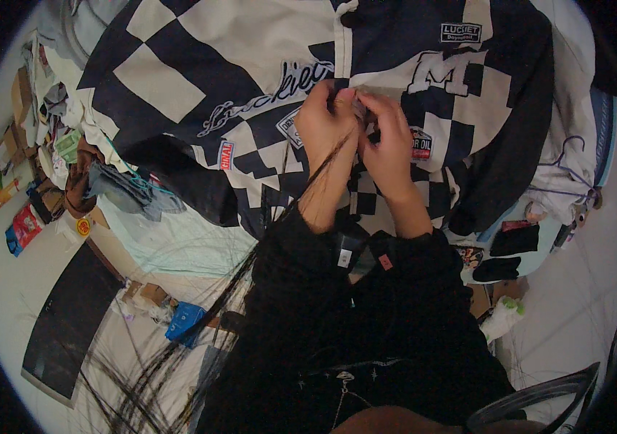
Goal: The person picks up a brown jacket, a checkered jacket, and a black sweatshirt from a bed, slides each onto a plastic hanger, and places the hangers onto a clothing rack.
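Note:
A black-and-white checkered jacket [159, 84] with several lettered patches lies spread out in front of me, its sleeves reaching down at both sides. At the middle of its front, my left hand [326, 122] has its fingers curled on the light front edge [344, 49]. Close beside it, my right hand [387, 127] pinches the same part of the front, fingertips nearly touching the left thumb. What exactly sits between the fingertips is hidden. Strands of dark hair hang across my left wrist.
A purple hanger [563, 165] rests on light fabric at the right, near dark folded cloths [514, 240]. Clothes are piled at the left by a grey garment [124, 184]. Pale green bedding [162, 244] shows under the jacket. A blue package [185, 324] and small boxes lie lower left.

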Motion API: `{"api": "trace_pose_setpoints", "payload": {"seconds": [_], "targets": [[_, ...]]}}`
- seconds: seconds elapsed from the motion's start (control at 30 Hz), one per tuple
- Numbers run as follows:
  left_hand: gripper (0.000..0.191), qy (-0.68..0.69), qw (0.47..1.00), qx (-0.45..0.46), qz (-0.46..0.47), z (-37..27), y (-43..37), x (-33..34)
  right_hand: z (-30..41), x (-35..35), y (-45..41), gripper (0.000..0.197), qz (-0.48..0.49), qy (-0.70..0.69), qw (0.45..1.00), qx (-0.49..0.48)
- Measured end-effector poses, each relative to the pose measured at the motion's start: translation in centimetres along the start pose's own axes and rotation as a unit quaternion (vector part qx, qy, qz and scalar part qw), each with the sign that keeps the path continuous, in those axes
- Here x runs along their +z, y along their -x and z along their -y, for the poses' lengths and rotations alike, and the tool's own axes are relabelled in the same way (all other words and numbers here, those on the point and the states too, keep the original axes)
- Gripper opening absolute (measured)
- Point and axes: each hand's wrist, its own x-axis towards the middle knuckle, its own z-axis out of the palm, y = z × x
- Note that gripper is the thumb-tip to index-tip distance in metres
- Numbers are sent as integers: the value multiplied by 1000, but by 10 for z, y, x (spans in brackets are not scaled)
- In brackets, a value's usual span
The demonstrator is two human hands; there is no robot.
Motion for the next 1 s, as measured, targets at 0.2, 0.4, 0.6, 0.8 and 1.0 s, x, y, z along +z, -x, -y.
{"api": "trace_pose_setpoints", "payload": {"seconds": [0.2,0.4,0.6,0.8,1.0], "targets": [[22,166,983,-47,59,5,2,-2,-25,-2,15,19,49,74,984,154],[31,171,979,-59,99,35,17,3,-29,-14,18,16,60,52,977,198],[40,-161,986,47,4,71,42,17,-37,-11,21,17,5,-35,977,212],[51,-247,968,15,-43,80,39,27,-50,-4,25,24,109,-18,970,216],[48,-318,947,4,48,76,34,24,-56,2,38,28,136,-59,954,259]]}}
